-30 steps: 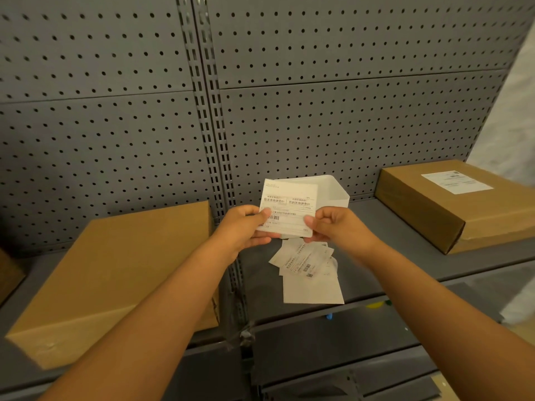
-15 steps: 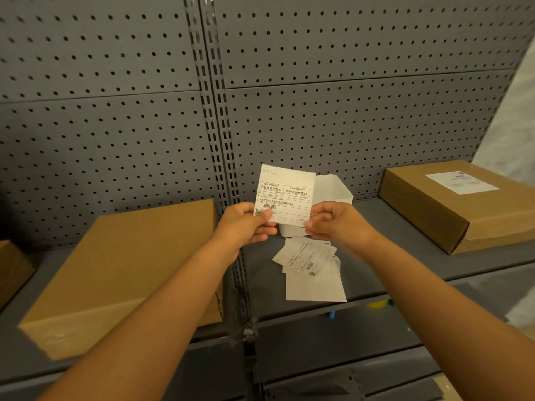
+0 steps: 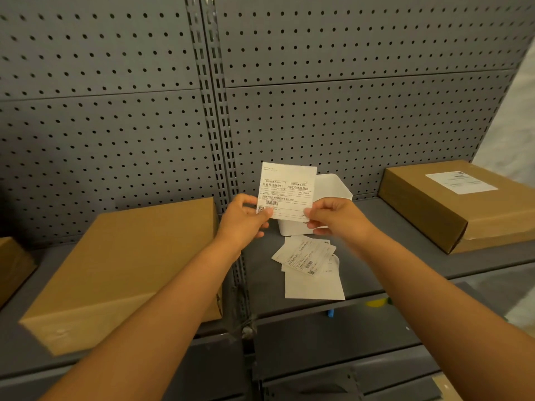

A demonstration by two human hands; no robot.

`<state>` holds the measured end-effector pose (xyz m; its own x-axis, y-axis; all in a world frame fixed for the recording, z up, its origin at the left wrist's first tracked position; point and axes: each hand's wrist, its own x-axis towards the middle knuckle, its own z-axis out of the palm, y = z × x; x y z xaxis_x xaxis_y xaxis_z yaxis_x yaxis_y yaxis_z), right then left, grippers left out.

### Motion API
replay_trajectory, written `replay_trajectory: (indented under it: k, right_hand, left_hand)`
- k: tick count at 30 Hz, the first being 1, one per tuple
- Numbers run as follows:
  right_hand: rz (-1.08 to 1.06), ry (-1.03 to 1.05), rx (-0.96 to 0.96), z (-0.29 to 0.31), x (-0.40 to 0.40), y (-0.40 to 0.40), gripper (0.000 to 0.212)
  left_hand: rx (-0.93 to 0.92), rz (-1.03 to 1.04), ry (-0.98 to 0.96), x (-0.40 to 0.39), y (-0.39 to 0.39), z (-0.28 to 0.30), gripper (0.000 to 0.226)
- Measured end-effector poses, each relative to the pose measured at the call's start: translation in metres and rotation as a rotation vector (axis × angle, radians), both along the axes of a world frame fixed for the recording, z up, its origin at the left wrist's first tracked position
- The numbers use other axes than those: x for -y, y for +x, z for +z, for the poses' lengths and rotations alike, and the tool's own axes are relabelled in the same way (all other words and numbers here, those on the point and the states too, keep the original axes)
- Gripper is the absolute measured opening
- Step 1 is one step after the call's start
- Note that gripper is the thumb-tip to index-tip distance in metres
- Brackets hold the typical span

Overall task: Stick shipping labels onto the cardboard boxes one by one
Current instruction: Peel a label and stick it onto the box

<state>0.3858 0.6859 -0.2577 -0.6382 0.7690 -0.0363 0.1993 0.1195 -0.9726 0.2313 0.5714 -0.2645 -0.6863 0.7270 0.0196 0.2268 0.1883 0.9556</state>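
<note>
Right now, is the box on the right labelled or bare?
Labelled: the right box carries a white label flat on its top face.

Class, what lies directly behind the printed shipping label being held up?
A white plastic bin on the grey shelf; the printed shipping label covers its left part, and its inside is not visible.

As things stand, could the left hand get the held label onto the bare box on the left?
Probably yes. The left hand pinches the label just beside the unlabelled box, whose top is bare; the right hand must let go first.
</note>
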Motion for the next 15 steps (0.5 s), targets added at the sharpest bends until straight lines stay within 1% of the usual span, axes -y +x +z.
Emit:
replay_trajectory:
  k: [2,4,5,8,9,13,15]
  right_hand:
    - [-0.019,-0.01,-0.007,0.002,0.0,-0.001,0.003]
    - [-0.038,-0.017,-0.005,0.003,0.0,-0.003,0.005]
    - [-0.041,-0.021,-0.007,0.004,0.0,-0.004,0.005]
    - [-0.024,-0.038,-0.022,0.005,0.002,-0.007,0.006]
    - [-0.017,-0.043,-0.022,0.006,0.003,-0.008,0.007]
    - [-0.014,-0.075,-0.016,0.007,0.005,-0.01,0.011]
    - [-0.009,-0.102,-0.026,0.008,0.006,-0.01,0.012]
  left_hand:
    - [-0.213,0.072,0.016,-0.003,0.001,-0.001,0.042]
    - [-0.444,0.079,0.059,-0.004,0.004,0.001,0.038]
    - [-0.51,0.028,0.067,-0.005,0.007,0.004,0.034]
    - [-0.546,-0.214,0.048,-0.005,0.018,0.01,0.025]
    - [-0.565,-0.253,0.035,-0.005,0.021,0.011,0.024]
    - [-0.602,-0.243,0.058,-0.008,0.025,0.01,0.016]
    - [-0.586,-0.256,0.062,-0.007,0.026,0.009,0.018]
